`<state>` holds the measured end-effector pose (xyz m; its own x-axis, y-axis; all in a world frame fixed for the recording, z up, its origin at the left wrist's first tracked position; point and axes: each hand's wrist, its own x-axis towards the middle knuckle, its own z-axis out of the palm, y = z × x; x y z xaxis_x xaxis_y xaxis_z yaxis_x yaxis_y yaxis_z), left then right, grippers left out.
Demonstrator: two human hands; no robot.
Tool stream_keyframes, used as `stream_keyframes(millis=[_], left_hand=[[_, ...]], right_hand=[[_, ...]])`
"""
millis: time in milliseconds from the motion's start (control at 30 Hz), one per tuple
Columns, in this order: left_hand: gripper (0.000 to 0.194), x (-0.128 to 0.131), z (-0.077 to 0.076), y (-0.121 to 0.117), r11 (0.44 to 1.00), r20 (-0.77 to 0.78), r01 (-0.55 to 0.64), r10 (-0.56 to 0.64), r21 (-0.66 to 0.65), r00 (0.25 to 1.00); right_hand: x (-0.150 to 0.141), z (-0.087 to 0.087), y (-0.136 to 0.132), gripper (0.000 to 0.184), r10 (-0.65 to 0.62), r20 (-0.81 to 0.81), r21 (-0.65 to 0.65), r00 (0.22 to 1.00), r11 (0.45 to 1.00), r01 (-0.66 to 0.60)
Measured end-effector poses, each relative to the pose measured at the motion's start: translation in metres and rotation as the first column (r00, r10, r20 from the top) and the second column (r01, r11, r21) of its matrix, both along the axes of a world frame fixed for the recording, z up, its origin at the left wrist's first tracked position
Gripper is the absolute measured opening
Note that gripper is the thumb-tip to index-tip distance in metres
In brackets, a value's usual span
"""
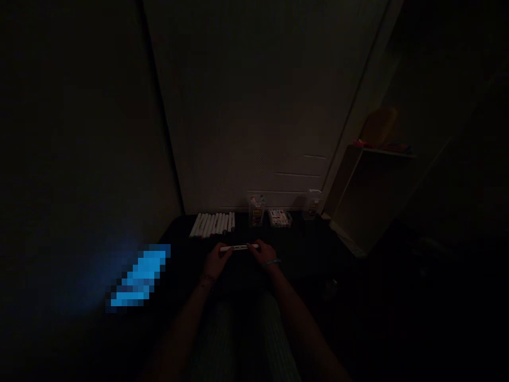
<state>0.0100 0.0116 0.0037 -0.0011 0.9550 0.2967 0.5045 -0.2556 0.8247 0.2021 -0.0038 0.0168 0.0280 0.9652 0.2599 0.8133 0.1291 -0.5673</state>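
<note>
A white marker with dark print lies level between my two hands, above the dark table. My left hand is closed on its left end, the thumb along the near side. Its right end is pinched by my right hand, which has a band at the wrist. Beyond my left hand, several white markers lie side by side in a row. Farther back stands a clear plastic container with coloured tops showing in it. The dim light hides the finer print on the marker.
Right of the container sits a clear box packed with small pieces. A second clear container stands near the table's right back corner. A pixelated blue glowing screen is at the left. A cabinet rises at the right, beside the wall.
</note>
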Motion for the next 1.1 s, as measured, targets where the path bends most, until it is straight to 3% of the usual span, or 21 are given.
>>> stream_keyframes(millis=[233,733,1100], left_hand=[[0.028,-0.0045,-0.0051,0.0044,1.0,-0.042,-0.016,0.017,0.006,0.999],[0.032,-0.0004,-0.0036,0.0016,1.0,0.033,0.006,-0.006,0.01,0.999],[0.03,-0.001,-0.0005,0.0008,1.0,0.006,-0.012,0.012,-0.004,1.0]], right_hand=[[0.0001,-0.0012,0.0004,0.046,-0.007,-0.007,0.003,1.0,1.0,0.007],[-0.0013,0.0011,-0.0006,0.046,-0.024,-0.002,-0.032,1.0,0.999,0.024],[-0.0026,0.0047,-0.003,0.043,-0.023,-0.024,-0.029,0.999,0.999,0.022]])
